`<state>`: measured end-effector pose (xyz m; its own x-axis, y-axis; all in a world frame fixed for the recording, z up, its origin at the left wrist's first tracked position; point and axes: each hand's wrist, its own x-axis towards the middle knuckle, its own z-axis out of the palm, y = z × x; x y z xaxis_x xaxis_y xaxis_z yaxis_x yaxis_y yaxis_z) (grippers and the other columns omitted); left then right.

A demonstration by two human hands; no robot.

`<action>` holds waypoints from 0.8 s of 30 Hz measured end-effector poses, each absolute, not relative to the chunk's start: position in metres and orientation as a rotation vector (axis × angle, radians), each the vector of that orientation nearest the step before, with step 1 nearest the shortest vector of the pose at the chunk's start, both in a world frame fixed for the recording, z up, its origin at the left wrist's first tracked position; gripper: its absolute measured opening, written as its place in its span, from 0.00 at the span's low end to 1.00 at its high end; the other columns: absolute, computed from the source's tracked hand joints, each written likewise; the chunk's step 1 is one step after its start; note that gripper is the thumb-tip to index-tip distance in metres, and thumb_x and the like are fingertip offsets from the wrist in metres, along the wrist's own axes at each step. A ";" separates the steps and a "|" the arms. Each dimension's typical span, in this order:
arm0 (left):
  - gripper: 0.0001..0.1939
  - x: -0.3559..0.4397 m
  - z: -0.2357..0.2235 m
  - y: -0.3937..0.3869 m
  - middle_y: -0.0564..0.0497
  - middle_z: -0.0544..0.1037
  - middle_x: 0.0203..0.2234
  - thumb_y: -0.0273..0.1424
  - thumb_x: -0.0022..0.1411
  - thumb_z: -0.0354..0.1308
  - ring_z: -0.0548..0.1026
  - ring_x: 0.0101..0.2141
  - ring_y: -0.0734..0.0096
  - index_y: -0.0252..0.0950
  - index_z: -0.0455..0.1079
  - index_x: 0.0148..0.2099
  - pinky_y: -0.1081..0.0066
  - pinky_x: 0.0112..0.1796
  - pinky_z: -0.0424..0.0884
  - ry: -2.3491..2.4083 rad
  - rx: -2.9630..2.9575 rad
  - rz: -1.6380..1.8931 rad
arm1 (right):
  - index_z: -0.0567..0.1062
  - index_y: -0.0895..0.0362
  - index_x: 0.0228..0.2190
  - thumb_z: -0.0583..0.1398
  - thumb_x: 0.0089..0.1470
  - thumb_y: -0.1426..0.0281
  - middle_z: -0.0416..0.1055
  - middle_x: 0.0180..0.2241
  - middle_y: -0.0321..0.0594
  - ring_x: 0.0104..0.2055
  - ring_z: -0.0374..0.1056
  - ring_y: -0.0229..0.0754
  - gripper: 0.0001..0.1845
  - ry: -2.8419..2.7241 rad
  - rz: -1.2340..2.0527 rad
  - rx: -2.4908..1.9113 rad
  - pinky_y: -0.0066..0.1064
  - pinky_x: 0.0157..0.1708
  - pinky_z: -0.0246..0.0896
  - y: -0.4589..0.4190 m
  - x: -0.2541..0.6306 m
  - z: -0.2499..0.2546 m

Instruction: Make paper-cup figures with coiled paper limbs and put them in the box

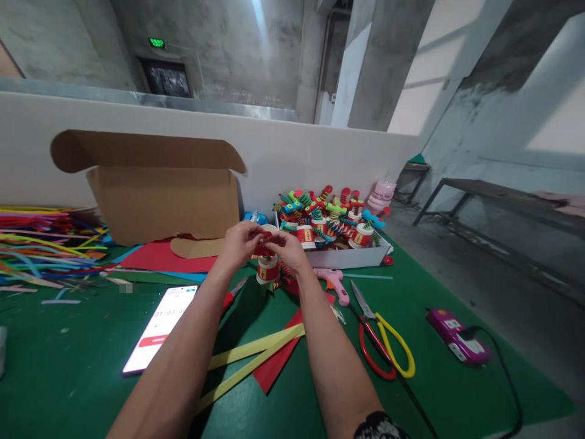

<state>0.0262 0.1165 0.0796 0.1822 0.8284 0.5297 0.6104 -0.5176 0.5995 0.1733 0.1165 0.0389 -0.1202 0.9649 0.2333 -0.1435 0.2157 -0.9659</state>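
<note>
Head view: both hands meet over the green table (86,378), fingers bent and nearly closed. Left hand (242,241) and right hand (289,249) pinch a small red piece (263,247) between their fingertips; how much of it each one grips, cannot tell, fingers cover it. Paper cup (267,271) with a red band sits just below, coiled strips beside it; whether it joins the red piece is hidden. Step in hand, by my reading: shaping or fitting the red piece by fingertip. Next move would seem to call for a steady pinch from one side while the other adjusts, without knocking the cup. Glue gun (336,282) lies near the right forearm, scissors (371,314) further right, yellow strips (253,352) between the forearms. Behind, white box (350,260) full of similar cup toys (320,213).
</note>
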 end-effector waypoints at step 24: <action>0.08 0.024 0.076 0.120 0.49 0.76 0.29 0.29 0.57 0.53 0.72 0.32 0.66 0.38 0.74 0.31 0.70 0.35 0.65 1.327 2.276 1.214 | 0.76 0.56 0.29 0.67 0.40 0.65 0.76 0.30 0.36 0.37 0.72 0.44 0.11 -1.367 1.210 -0.867 0.39 0.43 0.69 0.117 0.178 0.038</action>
<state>0.0245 0.1203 0.0764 0.2425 0.8073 0.5380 0.6074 -0.5588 0.5647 0.1780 0.1169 0.0385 -0.1708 0.9555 0.2405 -0.1229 0.2215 -0.9674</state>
